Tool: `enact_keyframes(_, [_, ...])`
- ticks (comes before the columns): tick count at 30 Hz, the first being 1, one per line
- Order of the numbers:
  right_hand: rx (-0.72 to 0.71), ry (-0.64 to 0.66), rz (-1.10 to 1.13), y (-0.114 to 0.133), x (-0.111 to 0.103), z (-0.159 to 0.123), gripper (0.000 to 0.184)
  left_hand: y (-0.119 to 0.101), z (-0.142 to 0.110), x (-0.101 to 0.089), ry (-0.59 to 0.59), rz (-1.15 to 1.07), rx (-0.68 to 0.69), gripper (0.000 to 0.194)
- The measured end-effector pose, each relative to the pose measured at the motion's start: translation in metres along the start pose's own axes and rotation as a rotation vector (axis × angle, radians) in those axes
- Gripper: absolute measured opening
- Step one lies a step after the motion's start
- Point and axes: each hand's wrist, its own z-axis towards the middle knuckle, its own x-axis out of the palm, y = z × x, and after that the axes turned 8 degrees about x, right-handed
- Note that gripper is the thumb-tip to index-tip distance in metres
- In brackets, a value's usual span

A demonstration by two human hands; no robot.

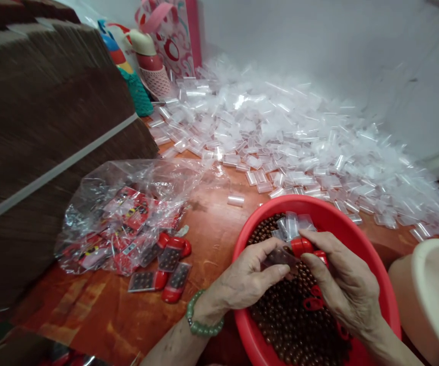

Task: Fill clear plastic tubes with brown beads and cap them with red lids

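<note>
Over the red basin (389, 290), my left hand (247, 274) pinches a clear plastic case (278, 258) with what look like brown balls inside. My right hand (345, 279) grips a red plastic cap (302, 246) at the case's right end; another red piece shows under its fingers. Whether cap and case are joined, I cannot tell. Below both hands lie many small brown balls (291, 325) in the basin. Among them are red plastic pieces (314, 300), and several clear sleeves (292, 224) lie near the far side.
Left of the basin lie several filled cases with red caps (171, 256), beside a clear bag (89, 218) of red printed pieces. A large heap of clear sleeves (272, 122) covers the table's back. Strapped brown cardboard (51, 101) stands left; a bottle (152, 66) and pink bag (177, 40) stand behind.
</note>
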Motion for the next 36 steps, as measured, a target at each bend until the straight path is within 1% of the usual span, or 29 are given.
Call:
enact_keyframes(4, [-0.063, 0.026, -0.088, 0.0, 0.002, 0.0, 0.049, 0.0, -0.001, 0.0, 0.011, 0.068, 0.002, 0.011])
enact_keyframes(8, [-0.057, 0.117, -0.149, 0.0, -0.003, -0.003, 0.046, -0.002, -0.001, 0.001, 0.032, 0.181, -0.009, 0.01])
enact_keyframes(13, [-0.023, 0.213, -0.145, -0.003, -0.009, -0.002, 0.042, -0.001, 0.0, 0.0, 0.068, 0.32, -0.026, 0.014])
enact_keyframes(16, [-0.051, 0.252, -0.153, -0.006, -0.012, -0.002, 0.044, -0.001, 0.0, 0.0, 0.081, 0.352, -0.027, 0.018])
enact_keyframes(18, [-0.07, 0.282, -0.196, -0.007, -0.011, -0.003, 0.046, -0.002, 0.0, 0.001, 0.071, 0.352, -0.045, 0.021])
enact_keyframes(19, [-0.076, 0.296, -0.233, -0.007, -0.009, -0.005, 0.048, -0.002, 0.001, 0.001, 0.062, 0.347, -0.059, 0.022])
enact_keyframes(20, [-0.08, 0.304, -0.276, -0.007, -0.006, -0.007, 0.054, -0.003, 0.001, 0.002, 0.051, 0.335, -0.075, 0.022])
enact_keyframes(21, [-0.084, 0.306, -0.319, -0.006, -0.002, -0.009, 0.065, -0.003, 0.002, 0.003, 0.036, 0.313, -0.092, 0.023])
enact_keyframes(23, [-0.096, 0.265, -0.397, -0.005, 0.01, -0.013, 0.087, -0.002, 0.003, 0.004, 0.004, 0.247, -0.113, 0.022])
enact_keyframes(24, [-0.105, 0.222, -0.428, -0.005, 0.016, -0.015, 0.09, -0.002, 0.004, 0.005, -0.012, 0.223, -0.11, 0.021])
enact_keyframes(27, [-0.141, 0.065, -0.497, -0.006, 0.032, -0.017, 0.08, -0.001, 0.007, 0.005, -0.051, 0.257, -0.06, 0.02])
enact_keyframes(29, [-0.181, 0.01, -0.517, -0.008, 0.037, -0.015, 0.077, -0.001, 0.007, 0.005, -0.05, 0.302, -0.034, 0.02])
enact_keyframes(33, [-0.273, -0.001, -0.515, -0.013, 0.032, -0.009, 0.075, -0.001, 0.007, 0.004, 0.005, 0.319, -0.024, 0.021])
enact_keyframes(36, [-0.324, 0.03, -0.495, -0.015, 0.026, -0.006, 0.076, -0.001, 0.006, 0.003, 0.04, 0.297, -0.003, 0.022])
